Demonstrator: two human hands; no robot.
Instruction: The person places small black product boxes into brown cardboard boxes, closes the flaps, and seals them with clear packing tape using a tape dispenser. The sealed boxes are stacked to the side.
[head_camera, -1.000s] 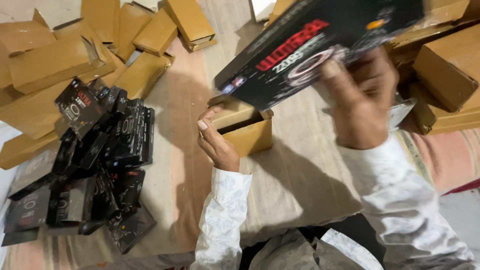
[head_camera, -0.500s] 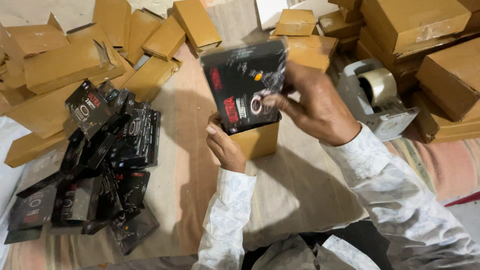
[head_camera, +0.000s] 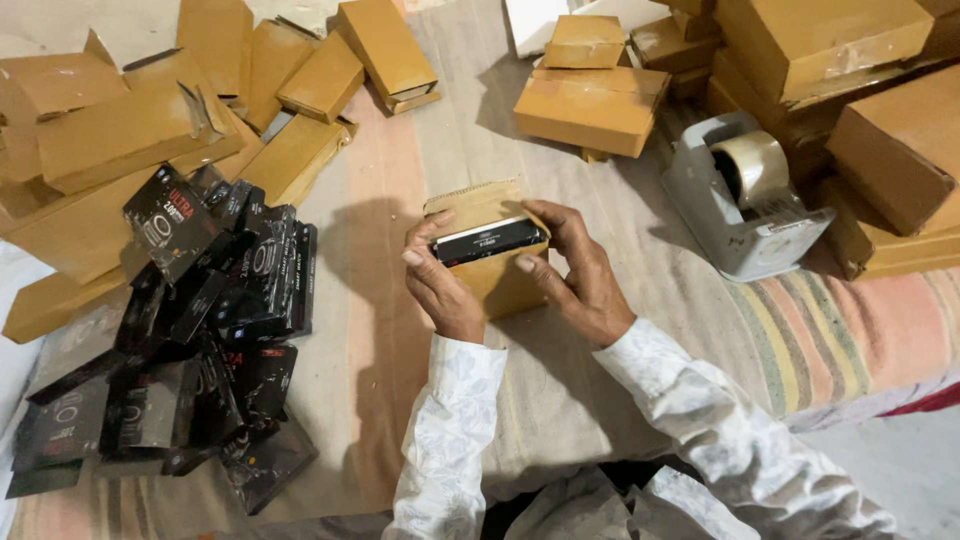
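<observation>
Striped bedding (head_camera: 800, 330) is lying under everything. Both hands are gripping a small brown carton (head_camera: 490, 275): left hand (head_camera: 440, 285) curling round its side, right hand (head_camera: 580, 275) pressing a black box (head_camera: 485, 240) into its open top, beside a tape dispenser (head_camera: 745, 195).

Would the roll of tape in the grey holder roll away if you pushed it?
Probably not: the tape roll sits inside the chunky grey dispenser, which rests flat on the cloth. The dispenser looks heavy, so it would likely slide, not tip.
</observation>
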